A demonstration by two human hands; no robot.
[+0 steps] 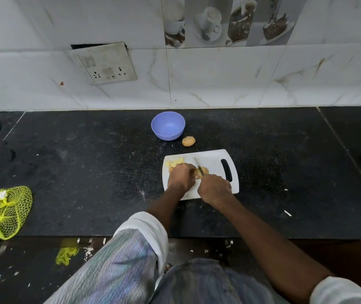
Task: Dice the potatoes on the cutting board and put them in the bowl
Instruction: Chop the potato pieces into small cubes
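On the white cutting board (213, 160), cut potato pieces (176, 162) lie pushed to its left end, clear of the blade. The left hand (180, 177) pins the potato (203, 171) steady while the right hand (214, 189) grips the knife (198, 166) over it. The blue bowl (168, 125) and a whole potato (188, 141) wait on the counter (87, 161) just beyond, likely for easy reach.

The black stone counter (87, 172) carries a white cutting board (213, 157) under the gripping hands, a whole potato (188, 141) and purple bowl (168, 126) just beyond them, and a yellow net bag (4, 212) far off their left side.
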